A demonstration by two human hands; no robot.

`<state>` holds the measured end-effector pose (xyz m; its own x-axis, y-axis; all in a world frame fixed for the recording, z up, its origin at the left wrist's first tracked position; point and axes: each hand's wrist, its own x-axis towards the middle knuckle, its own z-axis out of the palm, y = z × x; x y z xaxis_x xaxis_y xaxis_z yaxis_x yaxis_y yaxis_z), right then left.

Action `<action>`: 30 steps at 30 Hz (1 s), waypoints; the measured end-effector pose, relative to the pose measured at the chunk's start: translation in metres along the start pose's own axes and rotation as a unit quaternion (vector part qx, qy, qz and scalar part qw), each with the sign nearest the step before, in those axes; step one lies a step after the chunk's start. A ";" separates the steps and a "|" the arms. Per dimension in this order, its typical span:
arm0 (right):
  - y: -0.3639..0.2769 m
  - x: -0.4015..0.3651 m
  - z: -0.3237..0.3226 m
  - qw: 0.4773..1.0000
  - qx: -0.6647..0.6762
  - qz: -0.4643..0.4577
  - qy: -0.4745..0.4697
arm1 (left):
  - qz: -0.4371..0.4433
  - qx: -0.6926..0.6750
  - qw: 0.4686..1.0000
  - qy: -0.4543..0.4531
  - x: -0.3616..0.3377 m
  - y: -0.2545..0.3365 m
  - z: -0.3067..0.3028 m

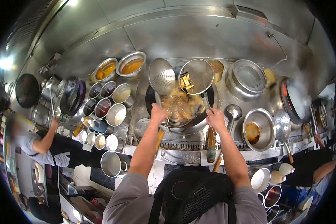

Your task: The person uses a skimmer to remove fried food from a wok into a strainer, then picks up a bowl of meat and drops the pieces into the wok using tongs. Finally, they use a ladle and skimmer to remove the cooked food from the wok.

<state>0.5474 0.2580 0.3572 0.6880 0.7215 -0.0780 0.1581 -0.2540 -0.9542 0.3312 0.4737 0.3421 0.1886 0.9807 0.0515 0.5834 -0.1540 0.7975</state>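
- The wok is sitting just beyond both hands. Its middle is looking too hazy for me to tell what's cooking there.
- The sieve is hanging over the wok's far right side, ahead of the right hand and a bit left of it. It's probably feeling light but tip-heavy, with a stiff rim.
- The skimmer is tilting over the wok's far left side, straight ahead of the left hand. I'm guessing rigid, and slippery if greasy.
- The right hand is wrapping round the sieve handle. I'd be holding there too, well back from the heat.
- The left hand is closing its fingers round the skimmer handle, also the sensible spot.
- The yellow and dark bits are lying loose in the sieve's left side, likely soft and easily spilling.
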 end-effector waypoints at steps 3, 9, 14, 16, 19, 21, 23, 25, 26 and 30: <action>-0.018 0.000 0.017 0.961 -0.204 -0.183 0.033 | -0.089 -0.174 0.964 -0.178 0.004 -0.007 0.001; -0.060 -0.018 0.022 0.901 -0.379 -0.196 0.078 | -0.211 -0.449 0.827 -0.267 -0.031 0.002 -0.025; -0.043 -0.057 -0.022 0.893 -0.411 -0.138 0.116 | -0.160 -0.419 0.860 -0.246 -0.046 -0.024 -0.054; -0.025 -0.064 -0.030 0.889 -0.424 -0.129 0.116 | -0.146 -0.401 0.873 -0.234 -0.055 -0.030 -0.064; -0.008 -0.063 -0.025 0.873 -0.476 -0.028 0.097 | -0.138 -0.396 0.886 -0.197 -0.063 -0.032 -0.074; 0.009 -0.053 -0.007 0.891 -0.436 -0.069 0.108 | -0.145 -0.402 0.884 -0.191 -0.070 -0.029 -0.085; 0.028 -0.035 0.009 0.906 -0.395 -0.101 0.114 | -0.138 -0.403 0.885 -0.189 -0.074 -0.033 -0.089; 0.046 -0.003 0.026 0.928 -0.338 -0.138 0.076 | -0.132 -0.402 0.888 -0.182 -0.077 -0.035 -0.090; 0.058 0.007 0.032 0.928 -0.336 -0.141 0.075 | -0.134 -0.414 0.882 -0.181 -0.077 -0.036 -0.090; 0.090 0.033 0.037 0.975 -0.183 -0.112 0.056 | -0.112 -0.386 0.900 -0.170 -0.072 -0.044 -0.085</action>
<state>0.5584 0.2826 0.2582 0.6763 0.7162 0.1723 0.5421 -0.3255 -0.7747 0.2251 0.4201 0.3539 0.4424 0.8628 -0.2446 -0.0619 0.3015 0.9515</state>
